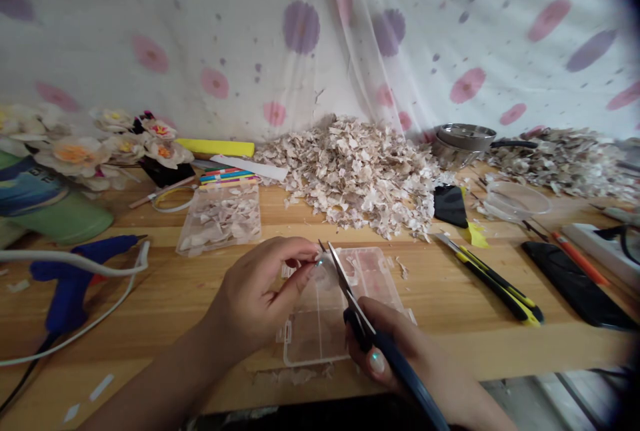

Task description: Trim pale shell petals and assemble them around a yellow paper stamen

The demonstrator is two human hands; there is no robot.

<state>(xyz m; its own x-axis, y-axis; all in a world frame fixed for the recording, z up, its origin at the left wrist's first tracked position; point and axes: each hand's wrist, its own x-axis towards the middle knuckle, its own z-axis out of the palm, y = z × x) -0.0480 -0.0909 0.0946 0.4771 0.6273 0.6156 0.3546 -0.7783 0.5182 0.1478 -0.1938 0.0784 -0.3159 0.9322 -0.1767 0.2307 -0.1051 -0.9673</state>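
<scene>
My left hand [260, 291] pinches a small pale flake [320, 259] between thumb and fingertips, above a clear plastic compartment box [320, 331] on the wooden table [200, 284]. My right hand [400, 357] grips dark-handled scissors [350, 297], their blades open around the flake's edge. The box lies directly under both hands near the front edge.
A large heap of pale flakes [355, 171] lies behind. A second clear box of flakes [220, 217] sits left of it. A blue glue gun [75, 277] with white cord lies far left. Yellow-black utility knives [490, 277], a phone [575, 284] and a metal bowl [463, 141] are at right.
</scene>
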